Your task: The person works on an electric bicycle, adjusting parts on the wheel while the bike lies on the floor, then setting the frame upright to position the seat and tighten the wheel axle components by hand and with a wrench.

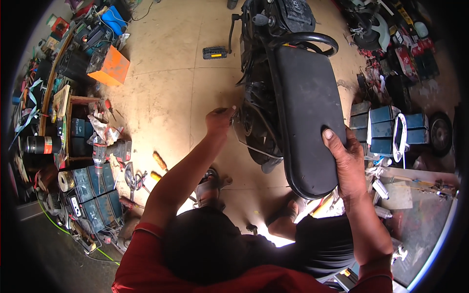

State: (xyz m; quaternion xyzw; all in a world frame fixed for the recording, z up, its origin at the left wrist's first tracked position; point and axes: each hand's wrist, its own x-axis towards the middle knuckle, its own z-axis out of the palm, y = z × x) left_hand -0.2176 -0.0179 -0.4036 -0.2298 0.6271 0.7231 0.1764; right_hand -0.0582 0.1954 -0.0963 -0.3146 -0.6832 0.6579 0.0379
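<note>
A two-wheeled bike with a long black padded seat (310, 107) stands before me, its rear end toward me. My right hand (349, 154) grips the seat's right edge near its rounded rear end, thumb on top and fingers over the side. My left hand (221, 119) is closed beside the left of the rear wheel (250, 128), fingertips pinched together. What it holds, if anything, is too small to make out. A thin curved metal stay (256, 148) runs close to that hand. Ahead are a black grab bar (312, 39) and a pedal (215, 52) on a crank.
On the left lie an orange box (110, 66), a cordless drill (110, 151), scissors (134, 180), a red screwdriver (110, 106) and yellow-handled tools (159, 161). Blue-grey battery blocks (383, 127) and a small wheel (440, 134) stand at right. My feet are on the tan floor (161, 93).
</note>
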